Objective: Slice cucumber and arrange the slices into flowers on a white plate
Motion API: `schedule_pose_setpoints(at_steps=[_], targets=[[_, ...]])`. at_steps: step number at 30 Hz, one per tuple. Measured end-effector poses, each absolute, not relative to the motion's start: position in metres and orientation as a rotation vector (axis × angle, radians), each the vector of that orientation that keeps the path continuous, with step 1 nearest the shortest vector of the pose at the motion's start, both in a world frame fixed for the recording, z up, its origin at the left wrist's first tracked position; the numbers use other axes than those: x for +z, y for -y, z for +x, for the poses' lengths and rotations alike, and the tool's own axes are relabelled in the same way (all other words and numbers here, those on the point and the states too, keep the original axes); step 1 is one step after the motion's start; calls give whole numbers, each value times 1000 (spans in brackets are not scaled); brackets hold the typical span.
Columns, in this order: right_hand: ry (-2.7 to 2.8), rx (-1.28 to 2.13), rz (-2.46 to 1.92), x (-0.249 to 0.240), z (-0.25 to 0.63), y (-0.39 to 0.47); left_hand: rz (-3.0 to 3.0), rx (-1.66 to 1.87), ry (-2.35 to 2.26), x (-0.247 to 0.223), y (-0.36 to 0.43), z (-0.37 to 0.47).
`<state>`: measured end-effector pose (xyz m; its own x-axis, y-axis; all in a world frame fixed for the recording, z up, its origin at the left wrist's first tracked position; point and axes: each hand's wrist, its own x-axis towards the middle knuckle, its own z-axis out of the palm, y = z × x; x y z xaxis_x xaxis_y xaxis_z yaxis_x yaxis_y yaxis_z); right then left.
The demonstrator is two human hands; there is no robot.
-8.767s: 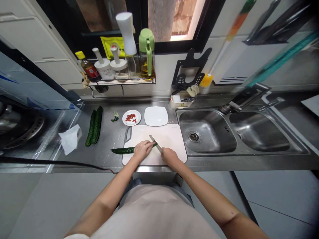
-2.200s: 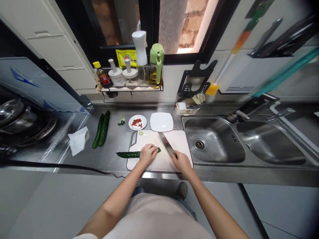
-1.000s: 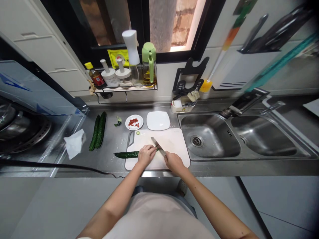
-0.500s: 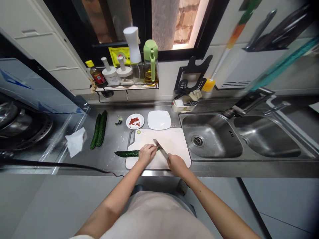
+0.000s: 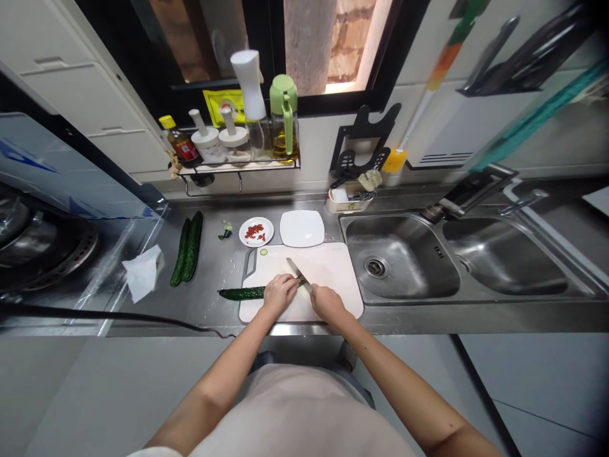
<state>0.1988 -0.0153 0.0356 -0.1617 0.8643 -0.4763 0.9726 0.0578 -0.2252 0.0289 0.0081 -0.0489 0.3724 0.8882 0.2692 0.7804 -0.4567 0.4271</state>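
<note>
Head view: grasping the cucumber (image 5: 242, 293), laid left to right, under the fingers of the left hand (image 5: 278, 292). Clenching the knife (image 5: 298, 272) slantwise across its right end in the right hand's (image 5: 328, 303) fingers.

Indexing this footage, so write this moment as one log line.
left hand: holding cucumber down | right hand: gripping knife, blade at cucumber's right end | board: slice near its handle | counter: two more cucumbers
</note>
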Motion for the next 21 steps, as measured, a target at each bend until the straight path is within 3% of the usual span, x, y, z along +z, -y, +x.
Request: schedule_pose_setpoints(at_steps=[21], targets=[[-2074,-777,1877,28,208,27,2412,689,-1481,-49,-9,28]])
